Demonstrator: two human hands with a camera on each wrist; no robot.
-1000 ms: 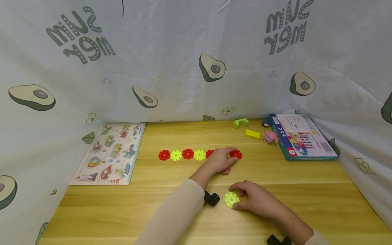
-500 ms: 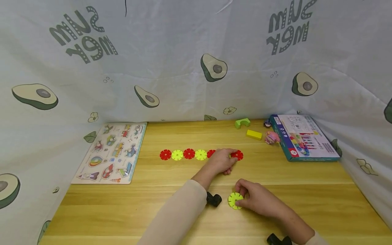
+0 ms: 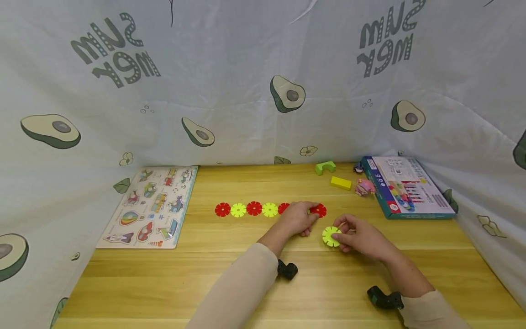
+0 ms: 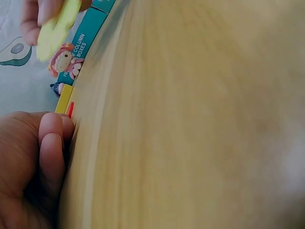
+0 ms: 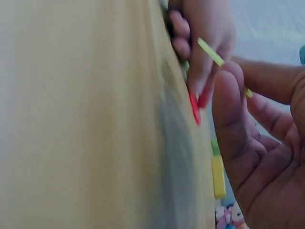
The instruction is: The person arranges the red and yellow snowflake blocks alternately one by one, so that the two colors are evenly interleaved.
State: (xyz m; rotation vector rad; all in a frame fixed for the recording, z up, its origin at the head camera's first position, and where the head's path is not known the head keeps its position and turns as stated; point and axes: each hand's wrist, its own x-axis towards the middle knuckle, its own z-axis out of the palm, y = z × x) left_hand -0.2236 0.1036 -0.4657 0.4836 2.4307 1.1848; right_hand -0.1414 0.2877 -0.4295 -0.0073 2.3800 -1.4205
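Note:
A row of red and yellow notched plastic discs lies across the wooden table, starting with a red disc [image 3: 223,209] at the left. At the row's right end my left hand [image 3: 293,219] holds the last red disc [image 3: 319,210] between thumb and index finger; its other fingers are curled. That hand hides part of the row. Between the thumb and fingers of my right hand [image 3: 361,237] is a yellow notched disc [image 3: 330,236], lifted off the table just in front of the row's right end. The right wrist view shows this yellow disc [image 5: 209,51] nearly edge-on and tilted.
A puzzle board [image 3: 149,208] lies at the left. At the back right are a green arch block [image 3: 325,167], a yellow block [image 3: 341,183], a pink figure [image 3: 364,187], a small dark figure [image 3: 358,167] and a flat box [image 3: 408,187]. A printed curtain hangs behind.
My right hand has lifted the yellow disc and carried it forward and to the right, toward the row's end. My left hand stays at the last red disc.

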